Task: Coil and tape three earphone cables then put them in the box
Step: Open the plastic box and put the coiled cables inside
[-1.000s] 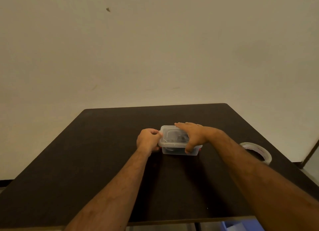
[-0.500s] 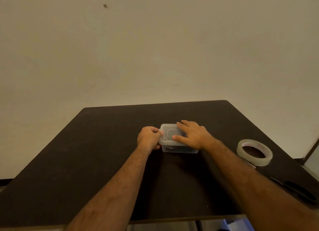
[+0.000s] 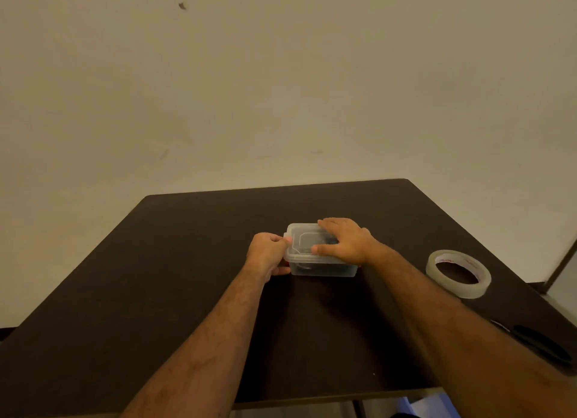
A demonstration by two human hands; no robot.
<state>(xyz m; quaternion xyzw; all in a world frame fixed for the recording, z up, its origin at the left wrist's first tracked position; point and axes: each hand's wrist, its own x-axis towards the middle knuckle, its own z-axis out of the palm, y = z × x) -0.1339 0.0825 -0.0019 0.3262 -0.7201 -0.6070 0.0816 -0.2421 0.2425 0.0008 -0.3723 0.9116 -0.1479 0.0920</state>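
1. The clear box [image 3: 321, 255] sits mid-table [image 3: 187, 277], lid on. Dark shapes show through its walls; these look like the coiled earphone cables, but you cannot count them from here.
2. Your left hand [image 3: 268, 255] is at the box's left end, fingers curled, pinching the lid edge there.
3. Your right hand [image 3: 343, 242] lies flat on the lid, fingers spread, pressing down.
4. Judgement: coiling, taping and boxing look finished; only seating the lid appears to remain.
5. The tape roll [image 3: 458, 274] lies well right of the box, untouched; the dark scissors [image 3: 540, 344] lie right of the box, nearer you.
6. Versus a second ago: your right hand gripped over the box's near right side; it has since shifted to lie flat on the lid. Left hand unchanged.
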